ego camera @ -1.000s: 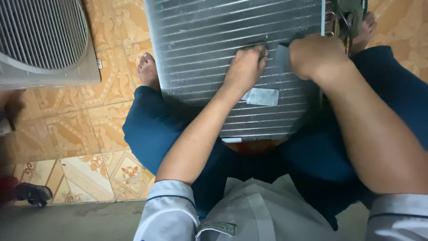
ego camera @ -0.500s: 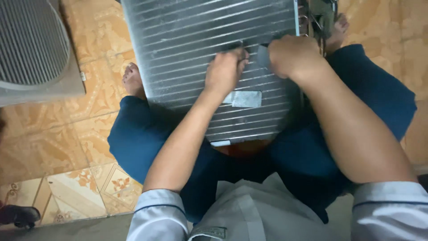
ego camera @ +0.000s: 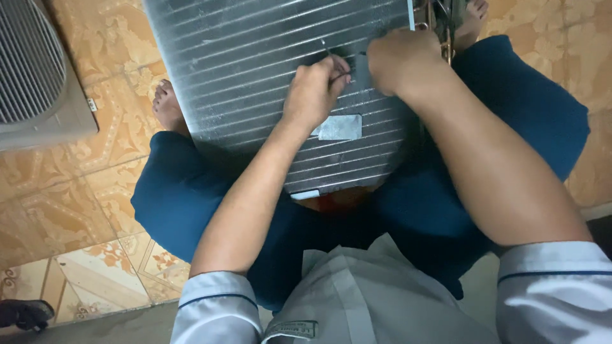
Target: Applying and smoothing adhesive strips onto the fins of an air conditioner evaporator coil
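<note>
Dim, warm indoor light; soft shadows, slight blur, mild edge distortion.

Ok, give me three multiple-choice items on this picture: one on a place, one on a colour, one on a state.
1. Where does the finned metal coil panel rest?
A. on the person's lap
B. on a shelf
C. flat on the floor beside the person

2. What colour are the trousers?
A. red
B. dark blue
C. white

3. How is the left hand?
A. lying open and flat on the floor
B. pinching a thin metal tool against the fins
C. hanging free, off the panel

Answers:
1. A, the panel lies across the crossed legs.
2. B, both legs show dark blue cloth.
3. B, its fingers close on a thin tool at the fins, near the right hand.
</note>
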